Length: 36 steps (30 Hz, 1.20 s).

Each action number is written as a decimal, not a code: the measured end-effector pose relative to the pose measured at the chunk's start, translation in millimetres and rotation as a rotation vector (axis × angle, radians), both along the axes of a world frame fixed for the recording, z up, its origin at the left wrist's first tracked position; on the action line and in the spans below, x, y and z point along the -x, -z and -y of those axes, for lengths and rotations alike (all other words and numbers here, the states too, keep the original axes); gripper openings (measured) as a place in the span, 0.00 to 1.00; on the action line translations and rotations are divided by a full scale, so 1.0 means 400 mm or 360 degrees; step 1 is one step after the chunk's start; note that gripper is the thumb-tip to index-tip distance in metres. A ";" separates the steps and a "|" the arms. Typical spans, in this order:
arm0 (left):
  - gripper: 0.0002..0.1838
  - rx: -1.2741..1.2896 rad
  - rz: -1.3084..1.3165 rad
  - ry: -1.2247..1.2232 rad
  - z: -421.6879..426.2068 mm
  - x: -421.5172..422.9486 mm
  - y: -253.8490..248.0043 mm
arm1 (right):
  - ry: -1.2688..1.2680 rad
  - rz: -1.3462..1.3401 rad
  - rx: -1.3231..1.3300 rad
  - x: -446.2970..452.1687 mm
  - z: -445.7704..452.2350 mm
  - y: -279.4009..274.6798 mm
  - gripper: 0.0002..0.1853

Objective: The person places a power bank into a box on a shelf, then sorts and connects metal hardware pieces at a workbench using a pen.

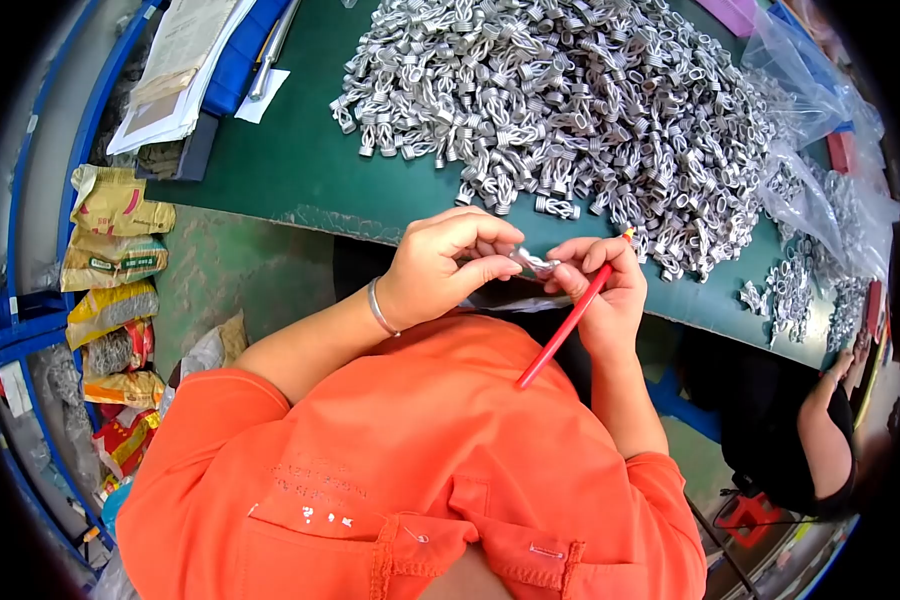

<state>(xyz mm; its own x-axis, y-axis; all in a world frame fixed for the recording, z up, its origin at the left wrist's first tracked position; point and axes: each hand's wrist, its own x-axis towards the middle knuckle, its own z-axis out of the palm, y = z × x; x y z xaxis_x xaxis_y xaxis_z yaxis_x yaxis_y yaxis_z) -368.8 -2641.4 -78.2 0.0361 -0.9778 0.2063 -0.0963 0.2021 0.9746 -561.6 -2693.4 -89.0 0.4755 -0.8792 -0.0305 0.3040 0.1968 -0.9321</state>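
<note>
Between my two hands, at the front edge of the green table, is a small silver metal piece point(534, 262). My left hand point(455, 258), with a bracelet at the wrist, pinches its left end. The fingertips of my right hand point(604, 290) hold the other end. A red pencil point(567, 326) also lies in my right hand, slanting down toward the orange shirt. Just beyond my hands, a large heap of similar silver pieces point(570, 110) covers much of the table.
The green table point(270, 180) carries papers point(175, 70) and a blue folder at the back left. Clear plastic bags point(820, 190) lie at the right. Another person's arm point(825, 440) is at the far right. Filled sacks point(115, 260) stand by blue shelving at the left.
</note>
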 end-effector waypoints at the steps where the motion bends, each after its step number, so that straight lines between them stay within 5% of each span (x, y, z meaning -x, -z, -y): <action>1: 0.10 -0.0007 0.0000 -0.0004 -0.001 -0.001 -0.009 | 0.0029 0.0039 0.0087 -0.006 -0.003 0.007 0.13; 8: 0.13 0.0187 0.0177 0.0041 -0.009 -0.004 -0.034 | 0.0176 0.0015 0.0540 -0.020 -0.015 0.010 0.17; 16: 0.13 -0.0169 -0.0166 0.0111 -0.022 -0.012 -0.007 | 0.0266 -0.0086 0.0879 -0.011 -0.020 0.021 0.25; 27: 0.11 -0.0157 0.0065 0.0151 -0.020 -0.004 -0.016 | 0.0302 -0.0127 0.0800 -0.002 -0.030 0.027 0.19; 32: 0.09 -0.0115 0.0480 0.0297 -0.031 -0.020 -0.032 | 0.0141 -0.0465 0.1259 0.029 -0.017 0.020 0.15; 36: 0.11 -0.0266 0.0615 0.0372 -0.047 -0.022 0.002 | 0.0382 -0.0810 0.1579 0.028 0.025 0.014 0.14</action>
<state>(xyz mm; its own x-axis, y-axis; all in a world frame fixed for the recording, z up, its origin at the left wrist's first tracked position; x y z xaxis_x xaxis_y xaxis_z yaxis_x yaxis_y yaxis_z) -360.0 -2622.7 -79.1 -0.2370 -0.9715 0.0009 -0.4287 0.1054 0.8973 -572.9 -2703.4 -94.5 0.4231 -0.6899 0.5873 -0.2237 -0.7077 -0.6701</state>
